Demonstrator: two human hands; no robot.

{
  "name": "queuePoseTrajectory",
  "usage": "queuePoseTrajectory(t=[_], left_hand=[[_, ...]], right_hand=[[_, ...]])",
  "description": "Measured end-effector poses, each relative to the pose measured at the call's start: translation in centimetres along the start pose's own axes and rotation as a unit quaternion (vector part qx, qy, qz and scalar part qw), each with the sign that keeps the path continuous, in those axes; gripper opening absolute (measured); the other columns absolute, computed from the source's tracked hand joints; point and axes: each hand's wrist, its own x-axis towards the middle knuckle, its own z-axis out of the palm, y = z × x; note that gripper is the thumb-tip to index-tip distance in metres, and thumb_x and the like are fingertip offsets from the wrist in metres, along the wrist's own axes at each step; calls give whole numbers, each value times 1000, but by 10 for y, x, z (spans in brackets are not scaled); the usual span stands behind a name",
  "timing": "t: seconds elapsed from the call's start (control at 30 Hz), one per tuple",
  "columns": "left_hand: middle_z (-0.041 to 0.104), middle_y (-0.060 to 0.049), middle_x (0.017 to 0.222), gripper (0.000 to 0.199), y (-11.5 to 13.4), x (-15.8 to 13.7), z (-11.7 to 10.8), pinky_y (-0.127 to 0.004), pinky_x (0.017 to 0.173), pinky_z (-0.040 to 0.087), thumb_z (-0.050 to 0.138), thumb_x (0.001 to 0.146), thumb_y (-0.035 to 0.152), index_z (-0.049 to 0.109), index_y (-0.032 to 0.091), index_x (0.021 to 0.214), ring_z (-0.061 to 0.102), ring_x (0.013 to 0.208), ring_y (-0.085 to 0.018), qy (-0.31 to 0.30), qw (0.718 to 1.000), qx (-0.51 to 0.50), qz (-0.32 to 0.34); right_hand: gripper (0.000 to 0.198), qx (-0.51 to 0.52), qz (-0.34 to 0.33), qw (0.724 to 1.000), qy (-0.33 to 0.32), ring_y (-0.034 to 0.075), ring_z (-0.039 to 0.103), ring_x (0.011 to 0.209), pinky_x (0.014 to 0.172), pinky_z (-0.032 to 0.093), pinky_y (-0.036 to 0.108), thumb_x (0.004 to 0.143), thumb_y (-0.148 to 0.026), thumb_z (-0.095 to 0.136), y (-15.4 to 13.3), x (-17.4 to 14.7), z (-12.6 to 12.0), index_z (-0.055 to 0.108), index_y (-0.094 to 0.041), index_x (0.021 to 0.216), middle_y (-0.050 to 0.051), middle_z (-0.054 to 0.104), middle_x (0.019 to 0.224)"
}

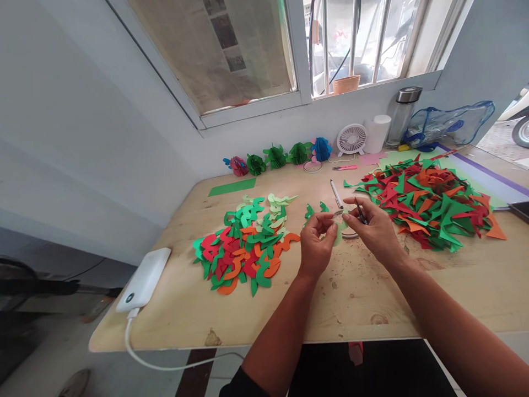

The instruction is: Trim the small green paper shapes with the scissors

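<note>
L hand pinched shut on green paper, R hand closed round dark tool; paper prob. light, creasable, best held by edge.

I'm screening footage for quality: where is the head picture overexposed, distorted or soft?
Head view: daylight washes out the barred window; its frame slants, likely lens distortion; the floor, lower left, is dim and soft; the pale green paper by the left hand looks soft.

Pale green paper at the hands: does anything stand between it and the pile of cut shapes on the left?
The left hand, pinching the pale green paper, stands between it and the pile of cut shapes. Past that hand, nothing else visible lies in the way.
</note>
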Motion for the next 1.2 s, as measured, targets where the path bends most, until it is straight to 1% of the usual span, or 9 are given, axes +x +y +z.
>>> queuePoseTrajectory(t=[0.2,0.5,0.63,0.83,1.2], left_hand=[[60,-2,81,20,-3,1,-1,-22,69,46,62,76,24,60,18,95,58,74,-11,6,1000,3,0],[57,1,76,21,-1,0,0,-20,64,44,60,76,19,58,18,97,55,68,-9,-3,1000,-4,-5],[59,1,76,25,0,1,0,-20,66,44,60,77,18,56,19,101,57,70,-9,-19,1000,-21,-7],[61,1,76,26,1,1,2,-21,66,44,62,76,18,55,19,101,57,69,-9,-33,999,-41,-16],[63,0,76,30,3,1,0,-22,67,45,65,74,22,54,19,102,59,70,-10,-33,998,-47,-30]], right_hand=[[36,6,0,1000,8,11,44,54,48,34,22,73,-31,62,1,1,1,61,-16,105,-2,54,63],[34,-12,-9,1000,16,11,45,53,47,33,23,74,-30,61,1,2,0,61,-16,104,-1,56,63],[34,-9,-9,1000,5,11,46,53,47,35,23,73,-31,61,0,1,1,61,-16,104,-1,58,65],[32,-11,-3,1000,4,11,47,54,47,37,23,74,-31,61,0,0,1,62,-17,102,0,59,65],[32,-5,0,1000,-1,11,48,54,48,39,23,73,-30,61,0,0,2,62,-17,102,-1,58,65]])
